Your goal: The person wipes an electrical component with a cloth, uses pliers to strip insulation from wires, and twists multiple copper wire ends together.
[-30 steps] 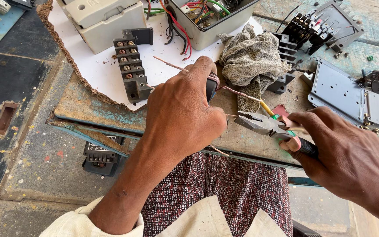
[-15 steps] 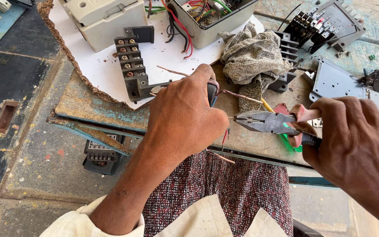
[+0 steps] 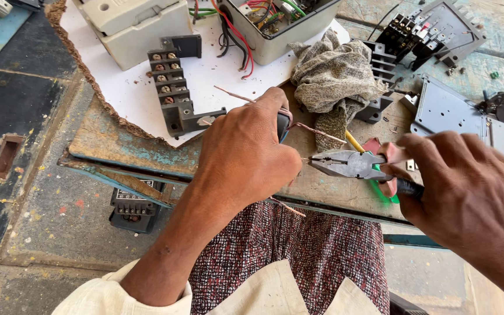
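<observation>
My left hand (image 3: 246, 154) is closed around a small dark part (image 3: 283, 123) with bare copper wires (image 3: 316, 130) sticking out of it above the worn wooden board (image 3: 118, 143). Combination pliers (image 3: 348, 164) with red and green handles sit in the grip of my right hand (image 3: 468, 192), their jaws pointing left and nearly touching the left hand. One wire end pokes out below the left hand toward my lap.
A grey terminal block (image 3: 173, 87) lies on white paper (image 3: 205, 70). Two grey electrical boxes (image 3: 141, 23) with coloured wiring stand behind. A crumpled rag (image 3: 333, 76), black contactor parts (image 3: 427, 32) and a grey metal plate (image 3: 456, 114) lie right. Another component (image 3: 132, 207) sits on the floor.
My right hand has turned over the pliers and brought their jaws left, up to the left hand. The left hand has shifted slightly, still gripping the wired part.
</observation>
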